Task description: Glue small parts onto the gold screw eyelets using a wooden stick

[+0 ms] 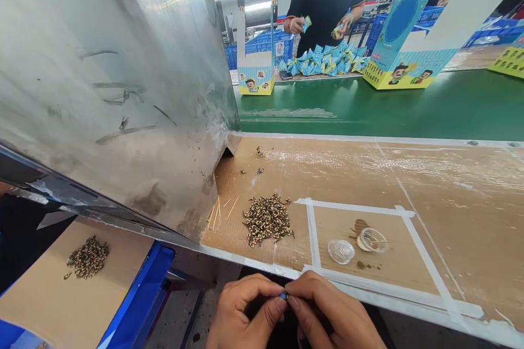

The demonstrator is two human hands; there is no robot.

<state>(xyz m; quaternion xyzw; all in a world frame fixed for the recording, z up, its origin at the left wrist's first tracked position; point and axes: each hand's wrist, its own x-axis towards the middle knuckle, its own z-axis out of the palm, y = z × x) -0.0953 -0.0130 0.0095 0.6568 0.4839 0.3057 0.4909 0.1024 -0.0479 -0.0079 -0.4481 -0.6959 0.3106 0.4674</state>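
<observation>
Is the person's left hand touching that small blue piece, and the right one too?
Touching: the head view shows the left hand and right hand both pinching the small blue piece between their fingertips.

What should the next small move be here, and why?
Probably lower the small blue piece onto the cardboard bench top, by the nearby pile of small speckled pieces: the left hand and right hand pinch it together just off the bench edge.
</observation>
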